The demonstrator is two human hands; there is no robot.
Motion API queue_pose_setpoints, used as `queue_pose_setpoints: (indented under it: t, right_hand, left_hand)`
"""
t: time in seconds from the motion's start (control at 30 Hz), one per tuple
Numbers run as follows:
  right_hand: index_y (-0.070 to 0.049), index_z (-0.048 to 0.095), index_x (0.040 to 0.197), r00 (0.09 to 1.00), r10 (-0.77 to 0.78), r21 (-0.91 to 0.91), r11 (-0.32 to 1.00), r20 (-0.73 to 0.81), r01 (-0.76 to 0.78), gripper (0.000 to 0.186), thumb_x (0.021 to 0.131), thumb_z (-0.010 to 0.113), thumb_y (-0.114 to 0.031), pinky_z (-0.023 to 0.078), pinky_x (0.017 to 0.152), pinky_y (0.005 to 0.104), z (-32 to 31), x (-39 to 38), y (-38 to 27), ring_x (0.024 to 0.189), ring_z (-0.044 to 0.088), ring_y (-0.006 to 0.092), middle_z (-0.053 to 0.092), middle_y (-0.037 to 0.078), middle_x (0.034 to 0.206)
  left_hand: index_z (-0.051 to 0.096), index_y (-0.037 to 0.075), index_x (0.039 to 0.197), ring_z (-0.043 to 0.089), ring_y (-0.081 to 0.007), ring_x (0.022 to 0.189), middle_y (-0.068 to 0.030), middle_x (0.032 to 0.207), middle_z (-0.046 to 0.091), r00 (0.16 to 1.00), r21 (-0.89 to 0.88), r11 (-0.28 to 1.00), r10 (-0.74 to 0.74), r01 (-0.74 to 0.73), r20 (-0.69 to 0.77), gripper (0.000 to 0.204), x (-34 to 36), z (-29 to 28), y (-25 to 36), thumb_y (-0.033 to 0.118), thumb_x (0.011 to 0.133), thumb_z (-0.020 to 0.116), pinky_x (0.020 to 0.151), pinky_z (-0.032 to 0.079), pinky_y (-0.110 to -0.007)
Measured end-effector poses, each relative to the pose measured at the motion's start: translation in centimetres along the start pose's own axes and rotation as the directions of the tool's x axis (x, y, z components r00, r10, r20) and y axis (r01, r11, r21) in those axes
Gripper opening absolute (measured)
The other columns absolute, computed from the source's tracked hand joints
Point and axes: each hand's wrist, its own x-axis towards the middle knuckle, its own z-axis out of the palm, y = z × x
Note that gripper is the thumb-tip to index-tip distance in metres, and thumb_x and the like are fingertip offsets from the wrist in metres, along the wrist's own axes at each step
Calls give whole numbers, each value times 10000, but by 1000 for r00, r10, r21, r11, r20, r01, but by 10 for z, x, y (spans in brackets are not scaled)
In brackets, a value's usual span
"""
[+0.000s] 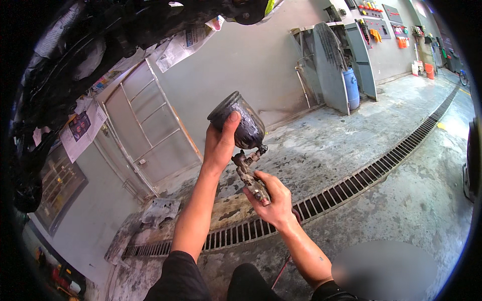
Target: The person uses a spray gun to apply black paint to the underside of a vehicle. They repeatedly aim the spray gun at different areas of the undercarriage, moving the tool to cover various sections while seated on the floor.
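Now holding, with left hand (220,144), a rounded, tilted dark cup (249,123) of crusted, glossy surface; with right hand (274,200), gripping a rough, stained spray gun (246,176) just below it. Raised together above mottled grey floor (401,205) and slatted drain grate (362,178). Far right, a smooth blue barrel (352,89).

Blue barrel (352,89) beside grey cabinet (327,75); long floor grate (351,186); orange bucket (429,71).

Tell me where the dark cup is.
The dark cup is near the middle of the head view, in the left hand, just above the spray gun body that the right hand holds.
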Motion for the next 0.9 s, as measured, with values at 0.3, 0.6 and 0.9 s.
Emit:
queue_pose_setpoints:
  t: [0.3,0.6,0.9]
  right_hand:
    - [-8,615,1278,999,-16,37,999,31,15,582,755,841,-128,570,886,413,-2,0,-2,1053,698,373,682,204,1177]
    - [-67,582,1371,994,-109,-18,994,30,109,721,661,708,-51,560,929,451,-5,-1,-9,1114,657,418,612,194,1304]
    - [-1,562,1362,978,-155,-23,987,143,160,651,739,742,-64,566,896,443,9,-5,-30,1087,672,426,626,245,1274]
  left_hand:
    - [589,-34,1318,571,-159,1176,-96,1243,652,966,-195,951,-210,238,154,809,12,-5,-11,690,956,580,1064,430,-341]
    - [6,221,1668,107,-387,1571,-138,1719,108,938,-325,935,-18,139,347,1116,-43,-42,-39,858,867,453,1229,93,-602]
    - [181,90,1641,308,-294,1508,-150,1641,316,976,-366,920,-66,140,206,1244,-79,-61,-26,827,767,674,1202,251,-531]
